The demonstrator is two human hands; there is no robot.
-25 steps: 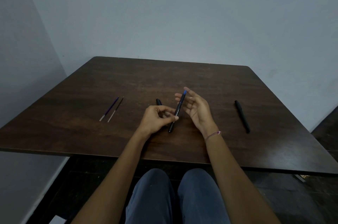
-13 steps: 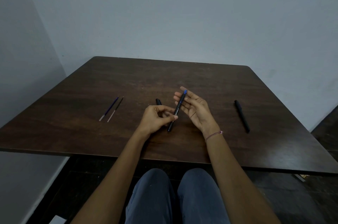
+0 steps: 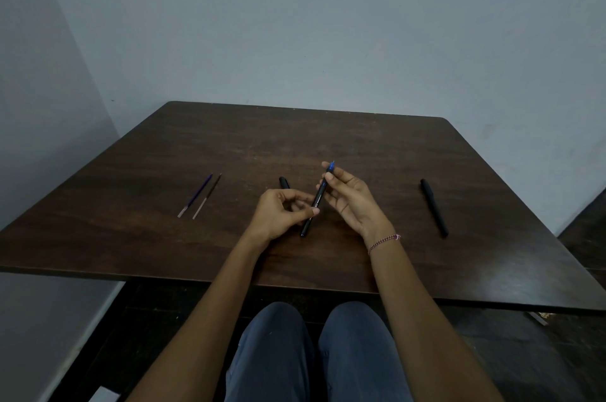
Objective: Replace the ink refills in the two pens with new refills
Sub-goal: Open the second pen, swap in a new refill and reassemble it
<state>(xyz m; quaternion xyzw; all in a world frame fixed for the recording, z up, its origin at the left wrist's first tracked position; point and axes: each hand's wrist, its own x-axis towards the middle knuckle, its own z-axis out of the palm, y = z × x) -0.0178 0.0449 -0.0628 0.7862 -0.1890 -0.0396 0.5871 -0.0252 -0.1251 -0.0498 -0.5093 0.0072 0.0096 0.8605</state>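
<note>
Left hand (image 3: 278, 214) pinches pen (image 3: 315, 203) at lower barrel; right hand (image 3: 349, 203) grips it near blue tip, above tabletop (image 3: 295, 139). Cap (image 3: 284, 182) lies just behind left hand (second pen (image 3: 434, 207) well right, refills (image 3: 200, 195) well left).

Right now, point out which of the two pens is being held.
The blue-tipped pen, pinched between the left hand and right hand. The all-black pen lies flat on the table, off to the right, with no hand on it.
</note>
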